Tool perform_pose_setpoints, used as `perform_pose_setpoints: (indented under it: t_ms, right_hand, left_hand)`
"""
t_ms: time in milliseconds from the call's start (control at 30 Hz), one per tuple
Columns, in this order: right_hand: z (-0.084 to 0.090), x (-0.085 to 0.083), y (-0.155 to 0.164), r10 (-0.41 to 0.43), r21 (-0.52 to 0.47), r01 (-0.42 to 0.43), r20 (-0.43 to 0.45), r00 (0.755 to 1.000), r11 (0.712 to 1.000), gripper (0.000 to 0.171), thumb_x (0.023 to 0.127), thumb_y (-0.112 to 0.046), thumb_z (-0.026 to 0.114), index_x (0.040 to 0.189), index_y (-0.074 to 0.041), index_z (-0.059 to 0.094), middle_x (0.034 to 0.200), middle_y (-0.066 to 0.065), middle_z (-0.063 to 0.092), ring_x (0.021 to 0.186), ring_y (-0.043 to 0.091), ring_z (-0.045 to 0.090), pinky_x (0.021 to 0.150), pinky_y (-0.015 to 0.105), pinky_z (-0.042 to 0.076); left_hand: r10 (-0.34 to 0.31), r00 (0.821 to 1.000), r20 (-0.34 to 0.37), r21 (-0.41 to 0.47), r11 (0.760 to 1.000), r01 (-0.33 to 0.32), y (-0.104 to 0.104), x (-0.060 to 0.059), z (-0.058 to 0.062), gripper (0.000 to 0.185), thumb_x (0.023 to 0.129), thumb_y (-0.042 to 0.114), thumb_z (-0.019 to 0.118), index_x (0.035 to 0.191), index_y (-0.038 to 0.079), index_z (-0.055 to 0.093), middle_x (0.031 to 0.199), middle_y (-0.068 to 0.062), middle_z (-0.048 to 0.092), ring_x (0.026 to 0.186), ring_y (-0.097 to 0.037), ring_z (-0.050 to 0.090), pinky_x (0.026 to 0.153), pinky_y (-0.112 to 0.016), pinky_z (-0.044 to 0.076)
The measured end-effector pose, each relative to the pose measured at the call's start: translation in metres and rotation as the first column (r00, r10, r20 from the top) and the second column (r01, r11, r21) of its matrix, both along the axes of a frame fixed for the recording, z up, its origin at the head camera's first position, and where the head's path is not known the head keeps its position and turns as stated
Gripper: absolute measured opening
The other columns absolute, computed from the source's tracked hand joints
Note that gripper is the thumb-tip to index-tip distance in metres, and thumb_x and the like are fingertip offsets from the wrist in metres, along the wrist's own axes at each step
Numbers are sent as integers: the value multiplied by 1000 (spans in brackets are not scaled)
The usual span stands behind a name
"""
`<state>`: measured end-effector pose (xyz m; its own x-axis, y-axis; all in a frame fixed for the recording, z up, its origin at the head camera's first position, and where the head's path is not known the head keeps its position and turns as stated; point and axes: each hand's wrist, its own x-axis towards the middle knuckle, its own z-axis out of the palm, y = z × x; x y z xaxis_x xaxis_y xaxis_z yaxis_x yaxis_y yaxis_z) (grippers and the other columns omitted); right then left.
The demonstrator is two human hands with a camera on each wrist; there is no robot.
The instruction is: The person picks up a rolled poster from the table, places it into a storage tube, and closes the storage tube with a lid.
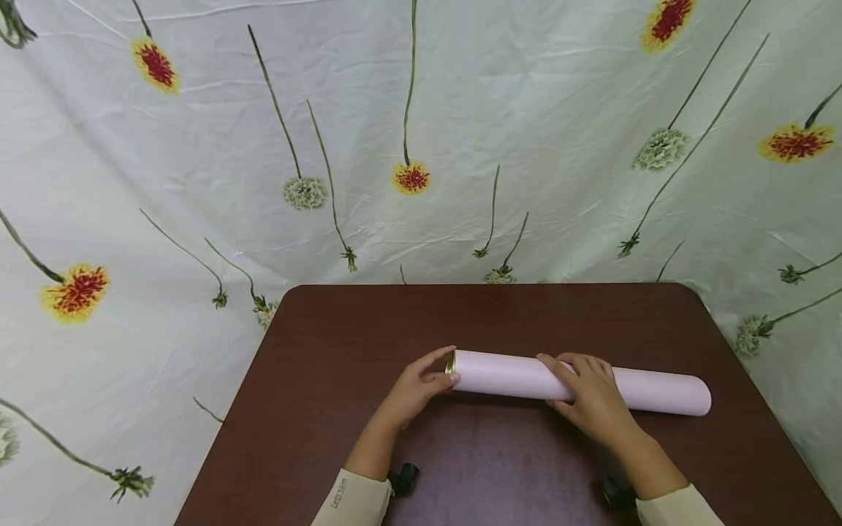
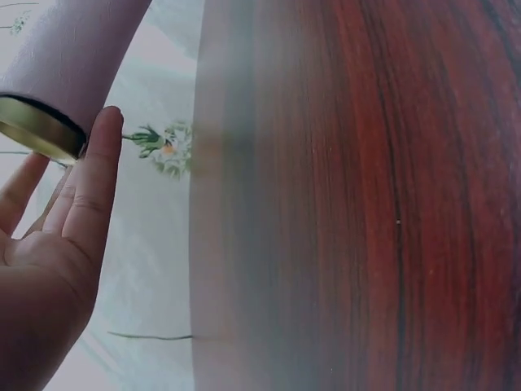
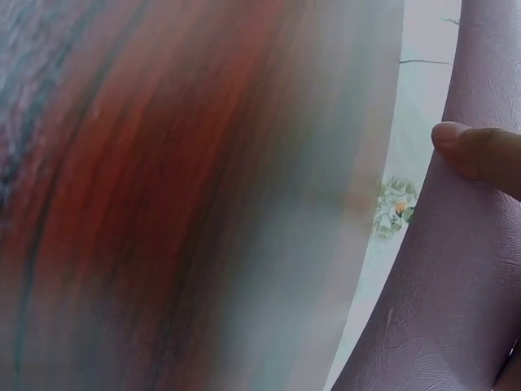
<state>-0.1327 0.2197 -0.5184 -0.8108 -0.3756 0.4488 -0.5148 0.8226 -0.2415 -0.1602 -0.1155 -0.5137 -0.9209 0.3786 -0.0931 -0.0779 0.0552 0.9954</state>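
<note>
Even, soft, bright light; head view sharp, both wrist views blurred.

Left hand (image 1: 417, 386) cups, fingers loosely curled, lower centre of frame; right hand (image 1: 590, 398) lies palm-down, fingers draped.

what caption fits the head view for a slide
Two hands steady a pink tube lying on a dark wooden table: left hand at its gold-rimmed end, right hand gripping its middle.
</note>
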Motion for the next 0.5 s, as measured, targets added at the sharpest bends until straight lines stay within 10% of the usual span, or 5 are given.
perform_pose_setpoints:
  t_ms: [500]
  right_hand:
    - [0, 2, -16, 15, 38, -16, 14, 1000, 999, 87, 65, -27, 95, 143, -27, 56, 117, 9, 61, 112, 37, 57, 93, 54, 37]
  left_hand:
    - [125, 984, -128, -245, 957, -154, 24, 3, -2, 43, 108, 44, 41, 142, 19, 51, 135, -20, 45, 89, -24, 55, 69, -48, 58]
